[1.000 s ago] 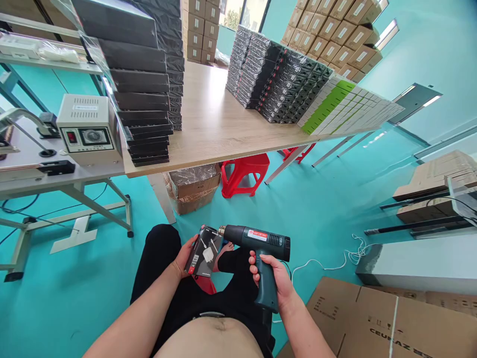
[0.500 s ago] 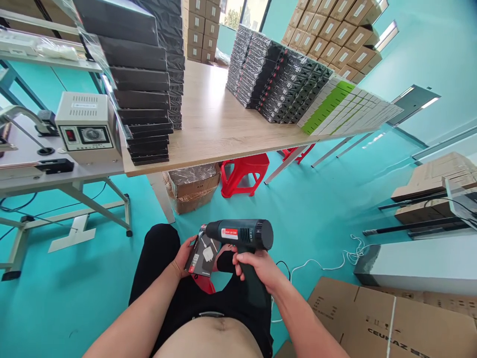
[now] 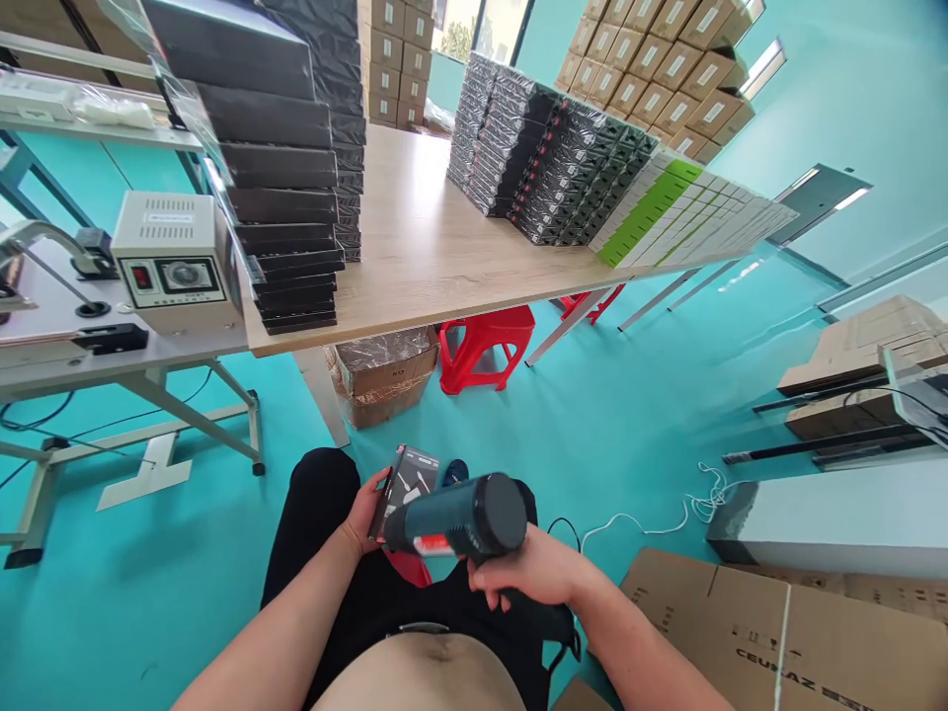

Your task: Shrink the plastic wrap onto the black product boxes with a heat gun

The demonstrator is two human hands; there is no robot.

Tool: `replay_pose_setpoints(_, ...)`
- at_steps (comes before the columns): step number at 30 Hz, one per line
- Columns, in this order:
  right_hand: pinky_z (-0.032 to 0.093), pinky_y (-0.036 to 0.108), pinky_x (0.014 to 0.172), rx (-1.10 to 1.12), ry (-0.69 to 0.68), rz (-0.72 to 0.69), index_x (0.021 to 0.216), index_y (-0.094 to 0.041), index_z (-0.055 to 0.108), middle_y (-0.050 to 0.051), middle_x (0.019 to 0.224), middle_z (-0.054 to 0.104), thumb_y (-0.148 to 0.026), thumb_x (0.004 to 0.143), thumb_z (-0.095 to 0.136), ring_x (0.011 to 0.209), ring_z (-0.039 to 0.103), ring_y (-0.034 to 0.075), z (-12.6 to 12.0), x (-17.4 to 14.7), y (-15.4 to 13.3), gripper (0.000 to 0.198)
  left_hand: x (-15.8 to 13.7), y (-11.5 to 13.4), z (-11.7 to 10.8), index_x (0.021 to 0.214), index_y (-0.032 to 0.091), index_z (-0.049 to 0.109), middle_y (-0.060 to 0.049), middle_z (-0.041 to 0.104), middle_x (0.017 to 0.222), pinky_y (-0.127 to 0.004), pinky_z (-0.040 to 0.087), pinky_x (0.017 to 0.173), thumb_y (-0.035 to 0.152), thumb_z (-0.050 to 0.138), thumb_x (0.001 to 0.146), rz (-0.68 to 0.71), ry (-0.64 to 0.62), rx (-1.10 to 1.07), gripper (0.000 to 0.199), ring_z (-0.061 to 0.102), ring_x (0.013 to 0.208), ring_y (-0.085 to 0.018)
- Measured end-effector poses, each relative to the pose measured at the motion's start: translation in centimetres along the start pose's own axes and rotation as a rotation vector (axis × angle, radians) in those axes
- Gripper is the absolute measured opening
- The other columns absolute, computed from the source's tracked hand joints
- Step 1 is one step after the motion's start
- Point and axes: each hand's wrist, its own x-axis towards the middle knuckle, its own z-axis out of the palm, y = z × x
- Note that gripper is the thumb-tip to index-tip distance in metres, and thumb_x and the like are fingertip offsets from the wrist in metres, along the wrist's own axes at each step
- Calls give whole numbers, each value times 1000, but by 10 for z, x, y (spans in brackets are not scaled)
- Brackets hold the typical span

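My left hand [image 3: 364,513] grips a small black product box [image 3: 412,476] by its left side, above my lap. A charger and cable are printed on the box's face. In my right hand [image 3: 522,573] is a dark green heat gun [image 3: 463,515] with a red label, its fingers wrapped round the handle. The heat gun's nozzle points left at the lower part of the box and hides that corner. Whether the nozzle touches the box I cannot tell.
Ahead stands a wooden table [image 3: 415,267] bearing a tall stack of black boxes [image 3: 281,197] and rows of wrapped boxes [image 3: 548,158]. A control unit [image 3: 176,259] sits at left. Under the table are a red stool [image 3: 489,341] and carton [image 3: 385,370]. A large carton [image 3: 711,622] lies at right.
The heat gun has moved down and tilted, its nozzle passing from the box's top edge to its lower part. My left hand and the box have stayed nearly in place.
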Motion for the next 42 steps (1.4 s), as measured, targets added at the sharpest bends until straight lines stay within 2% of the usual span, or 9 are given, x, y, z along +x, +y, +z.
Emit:
replay_pose_setpoints(2, 46, 26, 51, -13, -61, 14, 73, -14, 69, 1, 57, 62, -20, 67, 66, 51, 56, 13, 3, -4, 2, 9, 1, 0, -1, 99, 12, 66, -12, 73, 77, -39, 55, 69, 49, 57, 80, 22, 6, -7, 42, 70, 78, -31)
replay_pose_setpoints(8, 49, 26, 52, 349, 358, -93, 94, -13, 64, 4, 72, 65, -28, 72, 64, 58, 59, 14, -4, 22, -4, 27, 2, 0, -5, 96, 11, 66, -13, 72, 77, -42, 55, 69, 48, 59, 79, 14, 35, 3, 42, 70, 77, -32)
replay_pose_setpoints(11, 48, 24, 50, 370, 446, -92, 93, -13, 63, 3, 74, 64, -27, 72, 63, 59, 60, 14, -22, 29, 1, 25, 2, 1, -7, 97, 11, 66, -13, 72, 77, -41, 55, 68, 49, 59, 78, 50, 34, -9, 43, 70, 77, -31)
replay_pose_setpoints(15, 48, 25, 48, 336, 382, -39, 93, -12, 64, 5, 74, 66, -25, 71, 62, 57, 60, 15, -35, 13, 15, 26, 2, 2, -8, 98, 10, 65, -13, 72, 78, -41, 56, 68, 48, 60, 78, 86, 36, -35, 43, 70, 75, -30)
replay_pose_setpoints(21, 46, 25, 46, 142, 38, 139, 90, -11, 66, 3, 67, 66, -20, 65, 66, 51, 59, 14, -26, -13, 30, 26, 2, 3, -2, 102, 12, 65, -11, 72, 77, -41, 56, 69, 46, 57, 81, 109, 10, -66, 41, 70, 75, -29)
replay_pose_setpoints(27, 49, 27, 51, 308, 344, -21, 96, -13, 64, 3, 73, 66, -28, 72, 63, 57, 60, 14, -21, 7, 23, 28, 4, 2, -4, 99, 11, 65, -12, 72, 76, -40, 56, 66, 48, 56, 81, 80, 45, -21, 42, 70, 74, -30)
replay_pose_setpoints(29, 49, 27, 53, 333, 352, -75, 96, -15, 64, 3, 77, 66, -29, 73, 63, 58, 60, 14, -18, 12, 14, 27, 5, 2, -5, 100, 11, 64, -13, 72, 79, -41, 56, 67, 48, 56, 80, 48, 45, -2, 43, 70, 77, -31)
replay_pose_setpoints(36, 46, 25, 48, -9, -126, 19, 73, -13, 68, 0, 55, 62, -20, 65, 68, 48, 56, 12, -8, 1, -9, 11, 4, 1, -6, 103, 12, 64, -13, 73, 83, -41, 56, 72, 46, 57, 81, 63, 27, 18, 41, 70, 83, -30)
replay_pose_setpoints(42, 49, 26, 53, 214, 273, -54, 94, -15, 65, 2, 71, 66, -29, 72, 63, 57, 59, 13, -30, 18, 0, 27, 3, 1, -9, 101, 11, 64, -14, 72, 84, -43, 56, 71, 49, 58, 79, 57, 36, 10, 44, 70, 82, -32)
